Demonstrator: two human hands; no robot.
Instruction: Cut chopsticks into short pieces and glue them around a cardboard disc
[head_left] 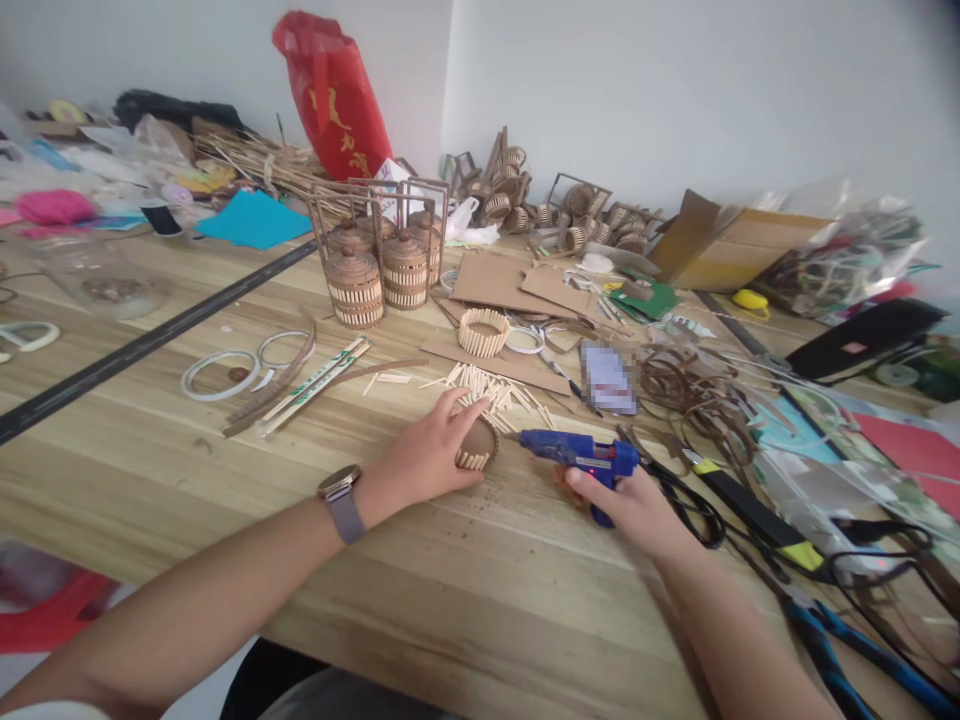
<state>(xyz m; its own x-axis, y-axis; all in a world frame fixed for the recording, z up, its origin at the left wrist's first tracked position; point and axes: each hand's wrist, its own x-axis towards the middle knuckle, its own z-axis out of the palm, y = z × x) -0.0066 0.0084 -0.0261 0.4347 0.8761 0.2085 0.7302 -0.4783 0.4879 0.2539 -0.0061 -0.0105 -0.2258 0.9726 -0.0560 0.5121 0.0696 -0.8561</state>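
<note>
My left hand (424, 450) grips the side of a small round basket (478, 445) made of a brown cardboard ring with short wooden sticks along its wall. In my right hand (634, 505) is a blue hot glue gun (585, 455), its nozzle pointing left at the basket's rim. A small red light glows on the gun. Behind the basket lies a loose heap of short wooden sticks (499, 390). A finished ring of sticks (483, 333) stands just beyond the heap. My left fingers hide part of the basket's near side.
Lidded stick baskets with tall handles (356, 285) stand at the back left of centre. Wrapped chopsticks (315, 385) and tape rolls (220, 375) lie left. Cardboard sheets (499, 280), a phone (608, 378), brown strips (675, 390), a cutter (750, 510) and blue-handled pliers (840, 640) crowd the right.
</note>
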